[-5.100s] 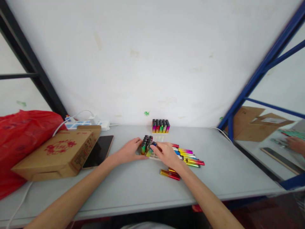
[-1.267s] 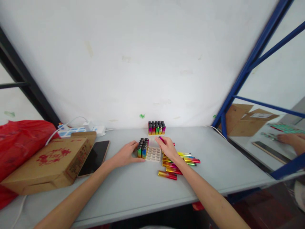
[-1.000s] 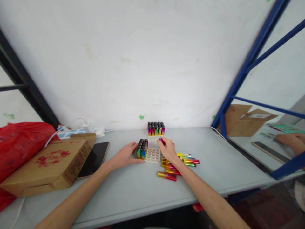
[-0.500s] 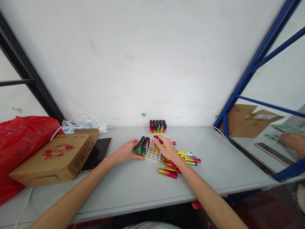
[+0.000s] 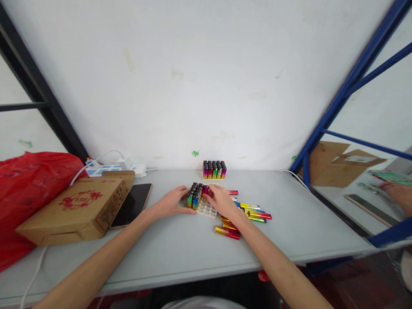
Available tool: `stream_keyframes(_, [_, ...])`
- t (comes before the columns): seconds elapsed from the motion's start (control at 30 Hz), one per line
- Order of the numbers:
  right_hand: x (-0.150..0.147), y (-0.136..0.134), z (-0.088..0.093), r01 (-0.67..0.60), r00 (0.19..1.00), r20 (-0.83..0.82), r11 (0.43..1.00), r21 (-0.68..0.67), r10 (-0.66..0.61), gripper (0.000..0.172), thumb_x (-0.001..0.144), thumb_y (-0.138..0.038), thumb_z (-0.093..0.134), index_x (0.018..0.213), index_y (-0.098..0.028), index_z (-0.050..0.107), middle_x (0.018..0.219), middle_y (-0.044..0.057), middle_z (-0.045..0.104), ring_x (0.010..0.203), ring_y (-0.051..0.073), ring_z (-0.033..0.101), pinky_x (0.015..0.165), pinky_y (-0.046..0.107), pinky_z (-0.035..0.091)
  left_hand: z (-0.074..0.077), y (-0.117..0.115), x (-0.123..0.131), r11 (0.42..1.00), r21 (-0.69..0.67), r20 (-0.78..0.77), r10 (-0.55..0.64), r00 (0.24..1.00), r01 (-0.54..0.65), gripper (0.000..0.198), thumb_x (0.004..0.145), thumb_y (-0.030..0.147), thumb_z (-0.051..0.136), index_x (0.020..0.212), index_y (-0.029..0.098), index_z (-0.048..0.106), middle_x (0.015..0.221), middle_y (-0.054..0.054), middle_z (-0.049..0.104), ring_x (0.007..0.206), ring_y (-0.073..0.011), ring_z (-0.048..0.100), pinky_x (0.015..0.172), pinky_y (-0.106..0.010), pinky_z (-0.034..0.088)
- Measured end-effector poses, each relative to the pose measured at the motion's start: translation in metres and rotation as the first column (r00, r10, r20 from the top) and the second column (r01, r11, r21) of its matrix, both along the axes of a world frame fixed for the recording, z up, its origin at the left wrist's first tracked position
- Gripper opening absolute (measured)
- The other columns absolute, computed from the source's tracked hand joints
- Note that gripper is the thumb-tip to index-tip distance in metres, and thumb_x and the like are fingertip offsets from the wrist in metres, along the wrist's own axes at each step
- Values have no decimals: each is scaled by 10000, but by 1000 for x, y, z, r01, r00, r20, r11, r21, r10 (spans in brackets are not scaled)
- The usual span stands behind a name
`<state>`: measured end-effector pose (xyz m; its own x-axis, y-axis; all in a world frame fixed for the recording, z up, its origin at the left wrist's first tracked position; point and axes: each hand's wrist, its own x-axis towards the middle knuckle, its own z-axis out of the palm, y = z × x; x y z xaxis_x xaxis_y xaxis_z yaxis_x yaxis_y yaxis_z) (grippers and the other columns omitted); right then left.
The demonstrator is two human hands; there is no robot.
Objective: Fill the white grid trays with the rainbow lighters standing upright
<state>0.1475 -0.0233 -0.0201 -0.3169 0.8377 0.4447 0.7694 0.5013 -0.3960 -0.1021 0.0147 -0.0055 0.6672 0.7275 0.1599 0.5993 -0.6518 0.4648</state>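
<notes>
A pale tray (image 5: 207, 209) with rows of cells lies on the table, its left part filled with upright shiny lighters (image 5: 195, 196) that have black tops. My left hand (image 5: 174, 201) is curved around the tray's left side, thumb at the front corner and fingers at the back, steadying it. My right hand (image 5: 221, 199) is closed in a pinch over the back of the tray, on a reddish-purple lighter (image 5: 206, 189) beside the filled rows. Its fingertips partly hide this lighter. Several loose lighters (image 5: 254, 213), gold, red, green and blue, lie flat right of the tray, partly under my right forearm.
Against the wall stands a second block of upright lighters (image 5: 214, 170). On the left are a black phone or tablet (image 5: 132, 205), a cardboard box (image 5: 74, 206), a red bag (image 5: 35, 193) and a power strip (image 5: 138, 170). Beyond a blue frame (image 5: 322, 128), another person's hand (image 5: 397, 193) shows.
My right hand has moved slightly left and lowered the lighter from above the tray to beside the filled rows. My left hand stays around the tray. The view has shifted slightly.
</notes>
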Motion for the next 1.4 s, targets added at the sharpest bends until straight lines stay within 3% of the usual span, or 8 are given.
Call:
stream_keyframes(0.23, [33,0,13,-36,992,-118,999,28,39,273,1071,-322,522,1309,-211,598,1010,54,704,934,205,661,932,358,502,0,-2,1,1000,15,-1,25,1000,-25,735,693,780,769,1090,164,713,1097,-116,681,1030,-333,655,952,-418,524])
stream_keyframes(0.4, [86,6,16,111,994,7,993,40,-112,197,986,-171,601,1155,-187,702,1076,96,717,1047,238,647,1007,408,489,-2,0,1,999,15,-6,38,999,-38,728,674,791,769,1070,182,719,1113,-124,692,1042,-344,665,925,-411,541])
stream_keyframes(0.57, [126,9,11,170,985,5,979,-115,-170,222,907,-173,699,1118,-166,766,1112,119,762,1053,263,678,1021,440,492,-3,1,1,999,29,-1,40,999,-40,719,660,804,770,1048,200,719,1100,-123,697,1041,-354,668,932,-430,548])
stream_keyframes(0.77, [128,10,8,96,993,-48,969,-228,-110,151,828,-216,778,971,-190,823,926,76,758,885,234,667,911,395,521,-1,0,2,999,22,-23,47,999,-46,734,667,796,771,1064,183,699,1123,-138,693,1060,-367,667,931,-442,549])
stream_keyframes(0.9, [120,11,7,64,965,-238,976,-209,-114,210,823,-313,784,983,-177,793,1049,90,733,952,232,669,918,404,530,0,0,2,999,21,-26,38,999,-37,720,683,789,763,1051,175,690,1106,-135,687,1032,-359,672,921,-440,548])
stream_keyframes(1.0, [111,13,8,-28,853,-510,967,-253,-109,306,823,-416,777,1013,-178,752,1049,90,759,989,241,696,940,422,540,0,0,2,999,24,-13,44,999,-43,722,669,795,768,1033,177,690,1082,-126,688,1003,-352,676,905,-438,548])
stream_keyframes(1.23, [82,12,24,-142,327,-925,958,-250,-193,508,667,-541,898,1022,-216,736,984,56,760,934,213,698,883,382,578,-2,0,2,998,37,-30,48,998,-47,714,660,798,777,1045,205,680,1088,-115,697,1016,-338,671,899,-411,541])
stream_keyframes(1.4, [66,3,34,-170,308,-932,952,-253,-193,488,717,-614,836,962,-208,719,855,29,685,765,167,634,760,331,579,-1,-2,2,999,24,-15,36,999,-36,695,671,784,776,1025,192,685,1072,-120,697,1002,-341,671,891,-413,540])
